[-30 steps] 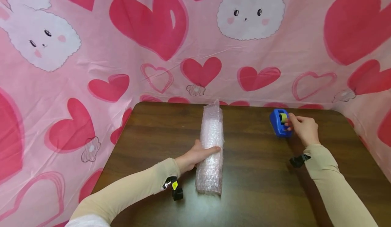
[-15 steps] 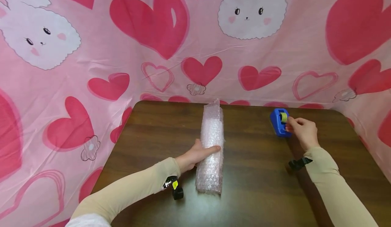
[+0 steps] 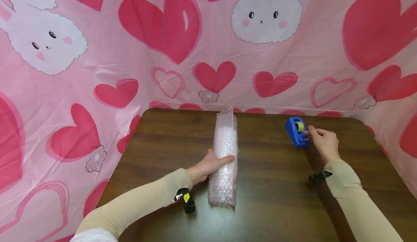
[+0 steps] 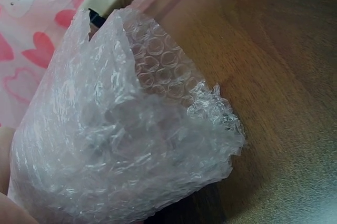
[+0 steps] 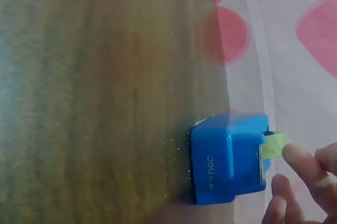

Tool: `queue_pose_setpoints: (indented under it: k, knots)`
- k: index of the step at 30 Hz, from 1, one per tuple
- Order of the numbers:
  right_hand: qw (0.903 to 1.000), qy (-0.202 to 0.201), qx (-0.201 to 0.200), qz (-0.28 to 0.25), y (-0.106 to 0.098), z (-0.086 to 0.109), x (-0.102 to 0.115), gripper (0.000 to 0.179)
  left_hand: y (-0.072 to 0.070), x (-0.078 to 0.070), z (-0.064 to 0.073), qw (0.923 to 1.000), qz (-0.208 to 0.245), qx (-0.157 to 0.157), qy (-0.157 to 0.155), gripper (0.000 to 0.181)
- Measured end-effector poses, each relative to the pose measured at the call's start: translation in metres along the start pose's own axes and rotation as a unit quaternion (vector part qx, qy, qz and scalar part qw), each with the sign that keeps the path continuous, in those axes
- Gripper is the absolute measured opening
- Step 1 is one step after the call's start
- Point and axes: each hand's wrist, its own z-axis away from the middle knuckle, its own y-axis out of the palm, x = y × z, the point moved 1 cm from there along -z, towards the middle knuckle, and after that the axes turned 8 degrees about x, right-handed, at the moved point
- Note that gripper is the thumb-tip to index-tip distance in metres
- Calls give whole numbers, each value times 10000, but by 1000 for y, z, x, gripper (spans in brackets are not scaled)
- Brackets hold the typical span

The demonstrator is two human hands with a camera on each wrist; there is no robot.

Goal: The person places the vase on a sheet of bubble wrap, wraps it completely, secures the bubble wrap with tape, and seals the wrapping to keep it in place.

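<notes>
A long roll of bubble wrap (image 3: 224,137) lies on the dark wooden table, and my left hand (image 3: 211,162) grips it around the middle. The thumb crosses over the top; the other fingers are mostly hidden along the left side. Close up in the left wrist view, the bubble wrap (image 4: 121,145) has a loose, crumpled end. Toward the back right stands a blue tape dispenser (image 3: 296,133) with a yellow-green tape roll (image 5: 274,145) in it. My right hand (image 3: 324,144) reaches to its right side, fingers bent, one fingertip at the tape roll. A pulled strip of tape cannot be made out.
The wooden table (image 3: 267,187) has its far edge close to a pink cloth backdrop (image 3: 176,46) printed with hearts and rabbits. A black wrist camera (image 3: 189,202) sits on the left forearm, another wrist camera (image 3: 319,177) on the right.
The right fingertips have shifted slightly at the dispenser, and a bit more of the tape roll shows now. The left hand and bubble wrap have stayed in place.
</notes>
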Motion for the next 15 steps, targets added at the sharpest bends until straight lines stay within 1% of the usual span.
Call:
queue_pose_setpoints:
  k: [3,5,7,10,12,14,15]
  knots:
    - [9999,106,28,-69,-3,-4,-2,76,0,1,0,10000,-1,-26,3,117]
    - [9999,132,-92,-55,-3,-6,-4,74,0,1,0,10000,10,-24,-7,119]
    - [9995,92,-300,23,-2,-8,-3,68,0,1,0,10000,20,-14,-21,122]
    - [9970,-187,-715,242,2,-8,1,58,0,1,0,10000,28,-7,-17,123]
    - [9939,-399,-992,264,5,-9,5,55,0,0,1,10000,39,-1,-1,122]
    - [9914,-580,-1163,117,7,-10,8,55,0,-1,2,10000,44,2,22,120]
    - [9909,-660,-1171,-73,8,-10,8,56,-1,-1,2,10000,47,6,29,120]
